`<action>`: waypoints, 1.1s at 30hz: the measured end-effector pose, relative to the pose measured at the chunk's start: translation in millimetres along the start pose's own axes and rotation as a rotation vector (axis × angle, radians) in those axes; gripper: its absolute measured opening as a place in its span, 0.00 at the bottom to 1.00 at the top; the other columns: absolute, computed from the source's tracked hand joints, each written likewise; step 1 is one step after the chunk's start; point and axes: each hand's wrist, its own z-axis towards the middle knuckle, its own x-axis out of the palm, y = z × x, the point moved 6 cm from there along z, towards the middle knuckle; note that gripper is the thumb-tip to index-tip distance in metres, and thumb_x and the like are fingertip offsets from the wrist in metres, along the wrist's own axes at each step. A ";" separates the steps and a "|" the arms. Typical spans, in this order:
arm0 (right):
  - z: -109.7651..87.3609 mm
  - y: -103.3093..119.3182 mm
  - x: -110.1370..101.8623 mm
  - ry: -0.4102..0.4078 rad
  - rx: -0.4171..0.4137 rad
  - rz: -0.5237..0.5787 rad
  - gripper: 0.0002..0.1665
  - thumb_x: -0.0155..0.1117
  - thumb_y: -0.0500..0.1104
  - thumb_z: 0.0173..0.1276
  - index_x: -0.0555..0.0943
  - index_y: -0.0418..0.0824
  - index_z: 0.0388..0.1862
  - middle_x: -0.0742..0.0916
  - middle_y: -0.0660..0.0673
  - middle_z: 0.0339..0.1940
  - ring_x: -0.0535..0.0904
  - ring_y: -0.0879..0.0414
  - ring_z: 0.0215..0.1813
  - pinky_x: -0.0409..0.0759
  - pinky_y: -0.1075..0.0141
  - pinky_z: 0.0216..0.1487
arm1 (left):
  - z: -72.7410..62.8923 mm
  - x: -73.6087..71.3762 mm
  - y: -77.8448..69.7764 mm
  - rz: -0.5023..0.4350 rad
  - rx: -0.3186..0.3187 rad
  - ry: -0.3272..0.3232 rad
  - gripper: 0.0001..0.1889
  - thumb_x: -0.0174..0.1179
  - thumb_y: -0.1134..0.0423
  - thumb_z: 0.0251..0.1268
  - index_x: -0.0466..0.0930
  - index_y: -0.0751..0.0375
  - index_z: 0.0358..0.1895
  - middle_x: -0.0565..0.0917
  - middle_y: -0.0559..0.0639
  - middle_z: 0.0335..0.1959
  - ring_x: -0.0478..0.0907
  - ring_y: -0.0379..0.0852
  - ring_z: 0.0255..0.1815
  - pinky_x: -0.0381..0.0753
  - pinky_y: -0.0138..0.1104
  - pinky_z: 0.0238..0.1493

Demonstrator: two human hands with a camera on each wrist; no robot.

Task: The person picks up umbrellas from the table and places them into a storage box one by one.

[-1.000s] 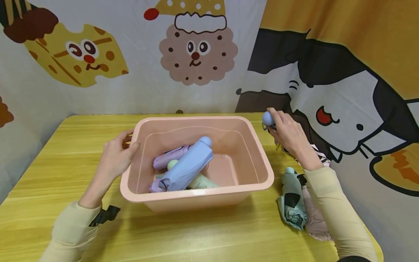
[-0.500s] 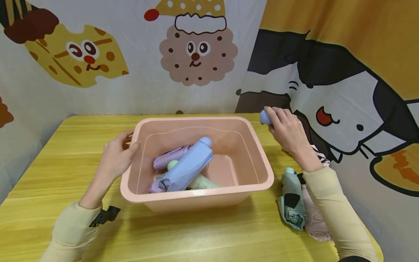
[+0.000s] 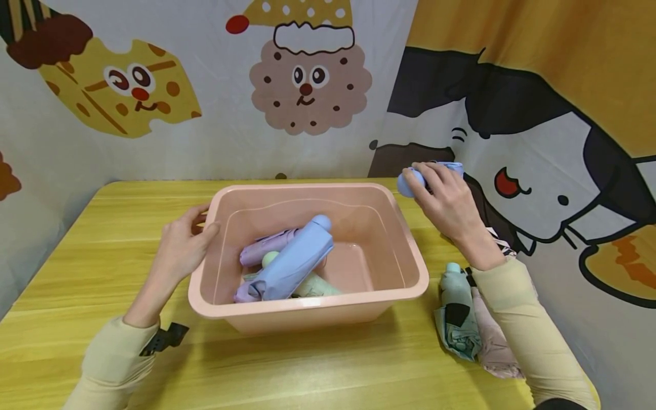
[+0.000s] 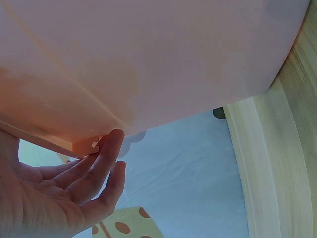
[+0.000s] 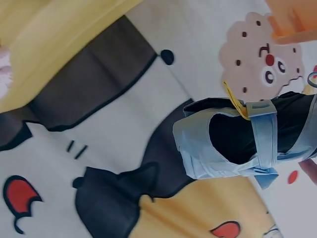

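Note:
A pink plastic bin (image 3: pixel 312 307) stands on the table. My left hand (image 3: pixel 179 247) grips its left rim, the thumb over the edge; in the left wrist view, the left hand's fingers (image 4: pixel 106 158) curve against the underside of the rim. Beyond the bin's right rim, my right hand (image 3: pixel 447 205) holds a folded blue umbrella (image 3: pixel 407 185) above the table. That umbrella (image 5: pixel 195 144) shows black parts, a strap and a yellow tag in the right wrist view. Inside the bin, another blue umbrella (image 3: pixel 297 259) lies across a purple umbrella (image 3: pixel 263 249) and a mint green umbrella (image 3: pixel 318 285).
Right of the bin lie a green umbrella with black patches (image 3: pixel 456 313) and a dusty pink umbrella (image 3: pixel 494 341), partly behind the right forearm. Black-and-white fabric (image 3: pixel 504 242) shows behind the right wrist. A printed curtain (image 3: pixel 205 154) hangs along the table's back edge.
My right hand has lifted the blue umbrella from the back right and shifted it slightly left towards the bin; its body now shows behind the hand. The left hand stays on the rim.

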 end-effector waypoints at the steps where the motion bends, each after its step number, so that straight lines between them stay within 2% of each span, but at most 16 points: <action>1: 3.0 2.2 -1.8 -0.005 -0.014 0.001 0.29 0.65 0.26 0.56 0.73 0.41 0.57 0.84 0.35 0.51 0.81 0.38 0.48 0.82 0.44 0.47 | 0.0 0.0 0.0 0.000 0.000 0.000 0.28 0.48 0.55 0.71 0.63 0.72 0.67 0.75 0.76 0.57 0.78 0.70 0.50 0.82 0.56 0.46; 7: 27.4 18.9 -12.5 -0.033 -0.131 -0.016 0.28 0.64 0.26 0.58 0.73 0.42 0.57 0.84 0.35 0.51 0.82 0.39 0.48 0.83 0.47 0.48 | -0.2 0.2 0.5 -0.002 -0.005 0.004 0.29 0.48 0.54 0.71 0.63 0.72 0.67 0.75 0.76 0.57 0.78 0.70 0.50 0.82 0.56 0.46; 12: 49.6 35.0 -20.0 -0.086 -0.249 -0.023 0.22 0.56 0.28 0.65 0.72 0.41 0.57 0.85 0.36 0.49 0.82 0.41 0.46 0.84 0.51 0.45 | -0.2 0.0 0.5 0.005 -0.002 0.006 0.29 0.48 0.54 0.71 0.63 0.72 0.67 0.75 0.76 0.57 0.79 0.69 0.50 0.82 0.56 0.45; 18: 71.1 59.1 -23.2 -0.076 -0.388 -0.020 0.19 0.56 0.32 0.68 0.72 0.42 0.57 0.85 0.35 0.47 0.82 0.42 0.46 0.84 0.53 0.45 | -0.4 -0.9 -0.7 0.006 0.002 -0.001 0.28 0.48 0.54 0.71 0.64 0.72 0.66 0.75 0.76 0.56 0.79 0.69 0.50 0.82 0.56 0.45; 23: 83.8 85.7 -23.3 -0.108 -0.499 -0.006 0.19 0.53 0.31 0.68 0.72 0.44 0.57 0.85 0.37 0.45 0.83 0.44 0.43 0.84 0.54 0.42 | -0.5 -0.3 -0.7 0.007 0.000 0.003 0.28 0.47 0.54 0.71 0.64 0.72 0.67 0.75 0.75 0.57 0.79 0.69 0.49 0.82 0.55 0.45; 28: 94.4 111.9 -19.8 -0.094 -0.574 0.012 0.19 0.48 0.33 0.69 0.71 0.46 0.56 0.84 0.40 0.45 0.82 0.46 0.44 0.84 0.54 0.43 | -0.7 0.7 0.1 0.001 -0.008 0.012 0.29 0.47 0.54 0.71 0.63 0.72 0.67 0.75 0.76 0.57 0.78 0.69 0.50 0.82 0.56 0.45; 33: 104.8 136.4 -18.6 -0.142 -0.650 0.020 0.17 0.50 0.37 0.68 0.71 0.48 0.55 0.84 0.42 0.42 0.82 0.49 0.42 0.84 0.57 0.43 | -1.0 1.1 0.4 -0.007 -0.009 0.014 0.29 0.47 0.54 0.72 0.62 0.72 0.68 0.74 0.76 0.58 0.78 0.70 0.50 0.82 0.56 0.45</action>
